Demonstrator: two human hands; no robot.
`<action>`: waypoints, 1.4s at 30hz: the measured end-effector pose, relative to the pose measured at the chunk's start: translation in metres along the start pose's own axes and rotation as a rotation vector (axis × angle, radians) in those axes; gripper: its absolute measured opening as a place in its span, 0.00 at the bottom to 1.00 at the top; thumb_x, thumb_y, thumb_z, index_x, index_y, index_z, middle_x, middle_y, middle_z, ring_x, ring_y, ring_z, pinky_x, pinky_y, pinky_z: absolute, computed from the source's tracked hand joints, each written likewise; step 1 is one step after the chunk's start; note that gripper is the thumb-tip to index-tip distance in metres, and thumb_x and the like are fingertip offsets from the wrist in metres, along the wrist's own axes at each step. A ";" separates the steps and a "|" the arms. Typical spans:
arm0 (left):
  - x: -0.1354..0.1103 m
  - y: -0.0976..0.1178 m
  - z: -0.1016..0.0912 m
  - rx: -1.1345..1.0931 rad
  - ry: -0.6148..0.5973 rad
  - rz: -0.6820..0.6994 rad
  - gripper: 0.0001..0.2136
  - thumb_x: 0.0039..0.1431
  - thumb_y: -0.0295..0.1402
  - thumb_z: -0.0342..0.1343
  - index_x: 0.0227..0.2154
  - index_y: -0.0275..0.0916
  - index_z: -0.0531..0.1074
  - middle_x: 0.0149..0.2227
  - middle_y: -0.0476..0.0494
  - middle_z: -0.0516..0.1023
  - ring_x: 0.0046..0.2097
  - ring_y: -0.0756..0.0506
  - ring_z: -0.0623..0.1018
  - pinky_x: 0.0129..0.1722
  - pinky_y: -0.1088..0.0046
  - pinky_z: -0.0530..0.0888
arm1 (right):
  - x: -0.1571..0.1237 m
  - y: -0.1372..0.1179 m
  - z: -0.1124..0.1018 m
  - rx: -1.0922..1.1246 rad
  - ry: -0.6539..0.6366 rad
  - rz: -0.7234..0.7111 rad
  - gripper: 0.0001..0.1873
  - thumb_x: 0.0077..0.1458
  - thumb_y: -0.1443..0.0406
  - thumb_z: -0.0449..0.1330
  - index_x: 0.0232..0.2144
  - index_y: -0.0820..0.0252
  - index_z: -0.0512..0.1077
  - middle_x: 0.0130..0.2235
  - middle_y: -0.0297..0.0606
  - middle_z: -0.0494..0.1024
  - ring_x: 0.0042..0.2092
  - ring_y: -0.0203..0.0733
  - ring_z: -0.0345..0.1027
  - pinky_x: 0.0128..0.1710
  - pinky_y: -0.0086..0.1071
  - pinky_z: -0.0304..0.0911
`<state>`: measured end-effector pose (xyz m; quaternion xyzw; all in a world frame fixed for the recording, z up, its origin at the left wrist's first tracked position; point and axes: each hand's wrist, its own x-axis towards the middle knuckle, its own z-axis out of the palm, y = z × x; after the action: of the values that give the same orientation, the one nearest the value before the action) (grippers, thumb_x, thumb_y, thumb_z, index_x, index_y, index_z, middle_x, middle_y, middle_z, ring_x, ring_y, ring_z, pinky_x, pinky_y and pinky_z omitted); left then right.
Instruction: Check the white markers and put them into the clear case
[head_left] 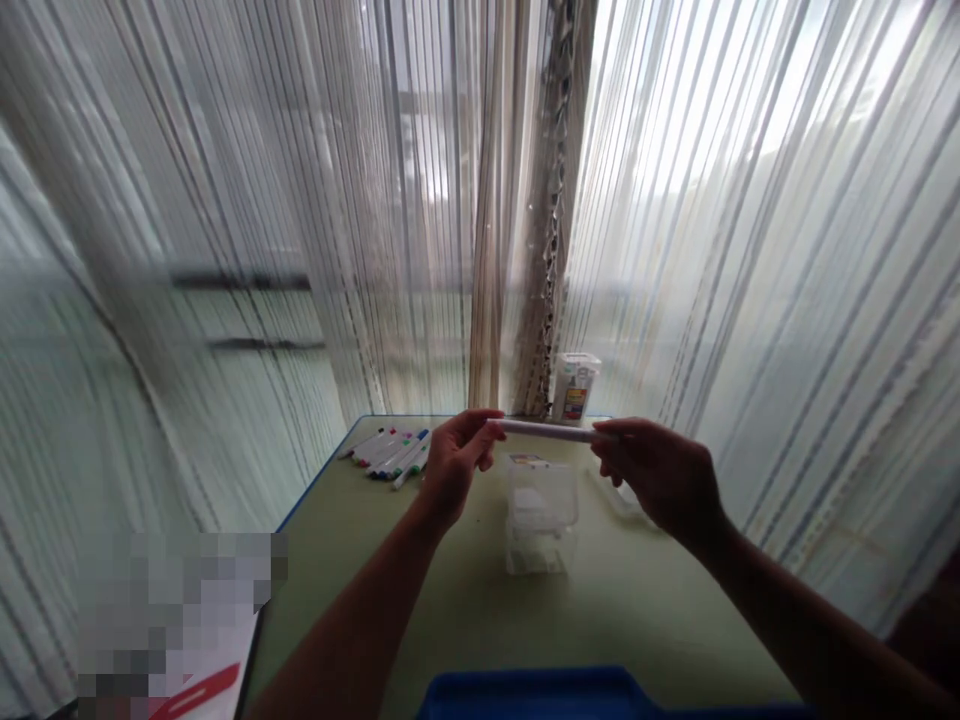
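Note:
I hold a long white marker (pixel 546 431) level above the table, one end in each hand. My left hand (pixel 454 465) pinches its left end with closed fingers. My right hand (pixel 658 476) grips its right end, fingers closed round it. Just below the marker stands a clear plastic box (pixel 541 510) on the green table (pixel 465 600). A row of several markers with coloured caps (pixel 391 454) lies at the table's far left, apart from both hands.
A white container with a coloured label (pixel 574 387) stands at the table's far edge by the sheer curtains (pixel 750 250). A clear lid (pixel 619 497) lies beside my right hand. A blue tray edge (pixel 525 692) is nearest me. Papers (pixel 202 660) lie left.

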<state>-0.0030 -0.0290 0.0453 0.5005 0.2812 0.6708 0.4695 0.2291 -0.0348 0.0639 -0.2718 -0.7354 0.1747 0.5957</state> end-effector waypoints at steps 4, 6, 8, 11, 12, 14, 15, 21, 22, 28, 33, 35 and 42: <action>0.000 0.001 0.000 -0.106 -0.052 -0.009 0.14 0.50 0.32 0.64 0.41 0.37 0.78 0.30 0.48 0.74 0.24 0.56 0.65 0.21 0.78 0.61 | -0.013 -0.026 -0.015 -0.332 -0.017 -0.364 0.13 0.53 0.74 0.67 0.41 0.58 0.78 0.35 0.38 0.82 0.31 0.37 0.78 0.31 0.29 0.74; 0.001 0.002 -0.002 -0.142 -0.042 -0.016 0.14 0.51 0.34 0.62 0.41 0.36 0.77 0.30 0.47 0.75 0.24 0.55 0.66 0.21 0.78 0.61 | -0.021 -0.038 -0.023 -0.508 -0.009 -0.528 0.18 0.51 0.76 0.67 0.44 0.57 0.77 0.39 0.39 0.83 0.36 0.38 0.79 0.37 0.28 0.75; 0.003 0.001 -0.005 -0.143 -0.012 -0.023 0.14 0.53 0.36 0.59 0.40 0.34 0.77 0.29 0.45 0.76 0.23 0.54 0.66 0.20 0.78 0.59 | -0.030 -0.048 -0.030 -0.630 -0.025 -0.622 0.23 0.51 0.77 0.67 0.48 0.56 0.76 0.40 0.38 0.84 0.39 0.38 0.80 0.40 0.28 0.75; 0.006 -0.002 -0.010 -0.073 0.054 -0.043 0.14 0.51 0.37 0.58 0.38 0.33 0.76 0.28 0.44 0.76 0.22 0.54 0.65 0.19 0.78 0.58 | -0.042 -0.061 -0.039 -0.713 -0.061 -0.667 0.27 0.51 0.76 0.67 0.52 0.53 0.74 0.40 0.37 0.84 0.38 0.39 0.80 0.40 0.28 0.75; 0.006 -0.003 -0.011 -0.024 0.068 -0.055 0.14 0.51 0.37 0.58 0.37 0.33 0.76 0.27 0.44 0.76 0.22 0.54 0.64 0.19 0.78 0.57 | -0.045 -0.065 -0.041 -0.729 -0.068 -0.660 0.28 0.51 0.76 0.67 0.53 0.51 0.73 0.40 0.36 0.84 0.38 0.40 0.81 0.39 0.29 0.76; 0.006 -0.006 -0.012 0.099 0.058 -0.067 0.13 0.50 0.37 0.58 0.35 0.33 0.76 0.27 0.45 0.76 0.21 0.54 0.63 0.19 0.79 0.56 | -0.052 -0.071 -0.043 -0.757 -0.078 -0.631 0.31 0.51 0.75 0.68 0.55 0.48 0.72 0.39 0.35 0.84 0.36 0.41 0.81 0.37 0.30 0.76; 0.005 -0.008 -0.012 0.163 0.039 -0.062 0.12 0.50 0.37 0.58 0.35 0.33 0.76 0.26 0.46 0.76 0.21 0.55 0.63 0.19 0.79 0.56 | -0.055 -0.074 -0.044 -0.765 -0.080 -0.613 0.32 0.51 0.74 0.68 0.56 0.47 0.71 0.38 0.35 0.85 0.34 0.42 0.81 0.36 0.31 0.76; 0.003 -0.019 -0.011 0.430 -0.012 0.041 0.10 0.50 0.35 0.57 0.31 0.35 0.78 0.23 0.46 0.76 0.22 0.53 0.66 0.21 0.78 0.60 | -0.065 -0.082 -0.048 -0.696 -0.124 -0.456 0.22 0.54 0.69 0.67 0.50 0.46 0.74 0.34 0.34 0.84 0.29 0.42 0.79 0.30 0.33 0.75; 0.003 -0.020 -0.011 0.449 -0.013 0.054 0.10 0.50 0.34 0.57 0.31 0.35 0.78 0.23 0.46 0.76 0.22 0.52 0.66 0.22 0.78 0.60 | -0.065 -0.081 -0.049 -0.693 -0.131 -0.425 0.19 0.53 0.68 0.68 0.47 0.47 0.74 0.33 0.33 0.84 0.29 0.42 0.79 0.28 0.32 0.75; 0.002 -0.021 -0.013 0.523 -0.043 0.097 0.10 0.51 0.34 0.56 0.31 0.35 0.79 0.24 0.45 0.77 0.24 0.51 0.69 0.25 0.76 0.64 | -0.064 -0.073 -0.048 -0.736 -0.099 -0.314 0.08 0.53 0.63 0.69 0.38 0.51 0.77 0.28 0.32 0.82 0.24 0.39 0.76 0.24 0.29 0.71; -0.001 -0.018 -0.013 0.589 -0.100 0.144 0.11 0.54 0.37 0.57 0.32 0.35 0.80 0.31 0.44 0.79 0.30 0.49 0.72 0.31 0.74 0.67 | -0.056 -0.070 -0.032 -0.683 -0.105 -0.289 0.05 0.54 0.62 0.68 0.34 0.55 0.77 0.25 0.31 0.81 0.21 0.37 0.75 0.21 0.27 0.70; -0.001 -0.017 -0.013 0.608 -0.094 0.160 0.12 0.55 0.38 0.56 0.32 0.36 0.80 0.32 0.44 0.79 0.31 0.48 0.72 0.33 0.73 0.68 | -0.053 -0.069 -0.023 -0.650 -0.133 -0.276 0.05 0.55 0.62 0.67 0.34 0.56 0.77 0.25 0.31 0.81 0.22 0.37 0.75 0.22 0.27 0.70; -0.002 -0.018 -0.013 0.477 -0.145 0.099 0.14 0.52 0.41 0.57 0.31 0.37 0.82 0.31 0.42 0.78 0.31 0.47 0.72 0.29 0.74 0.66 | -0.044 -0.058 0.016 -0.628 -0.207 -0.274 0.06 0.57 0.61 0.66 0.32 0.58 0.77 0.25 0.34 0.79 0.24 0.36 0.72 0.26 0.29 0.67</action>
<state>-0.0086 -0.0227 0.0251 0.6571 0.3724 0.5698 0.3238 0.2091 -0.1063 0.0595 -0.3214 -0.8393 -0.1147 0.4232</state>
